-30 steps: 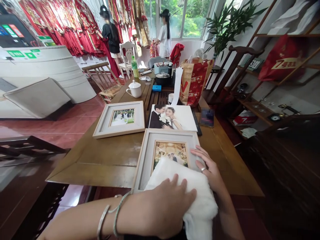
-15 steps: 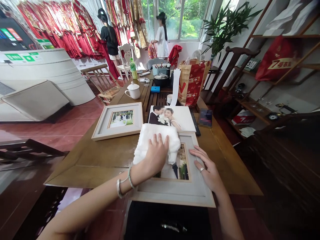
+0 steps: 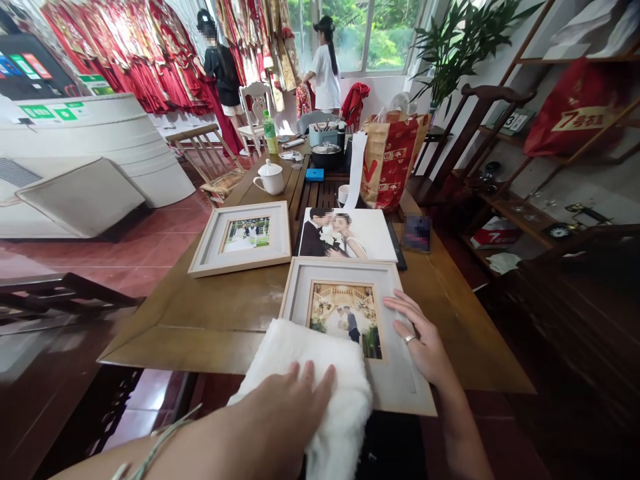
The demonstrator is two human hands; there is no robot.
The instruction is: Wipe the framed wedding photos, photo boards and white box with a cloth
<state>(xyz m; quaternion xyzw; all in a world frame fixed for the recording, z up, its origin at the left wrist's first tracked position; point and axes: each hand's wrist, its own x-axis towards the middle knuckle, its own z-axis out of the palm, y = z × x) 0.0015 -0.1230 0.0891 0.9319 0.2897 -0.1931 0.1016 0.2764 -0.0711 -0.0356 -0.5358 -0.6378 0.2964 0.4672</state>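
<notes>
A light wooden picture frame (image 3: 350,269) with a pale mat and a photo of a couple lies at the near table edge, its lower end jutting past it. My left hand (image 3: 285,407) holds a folded white towel (image 3: 315,353) against the lower left of this frame, fingers outstretched on top and thumb hidden. The towel covers that corner and hangs below it. On the frame's right border rests my right hand (image 3: 417,333), fingers extended and slightly apart, a ring on one.
A second framed photo (image 3: 240,237) lies left, with an unframed couple print (image 3: 345,233) behind. Farther back stand a lidded white cup (image 3: 270,179), a paper bag (image 3: 393,160) and a green bottle (image 3: 270,133). Two people (image 3: 223,73) are near hanging red garments (image 3: 150,60).
My left hand has drawn the white towel down toward me from the frame's upper left, uncovering most of the photo. My right hand stays on the right border.
</notes>
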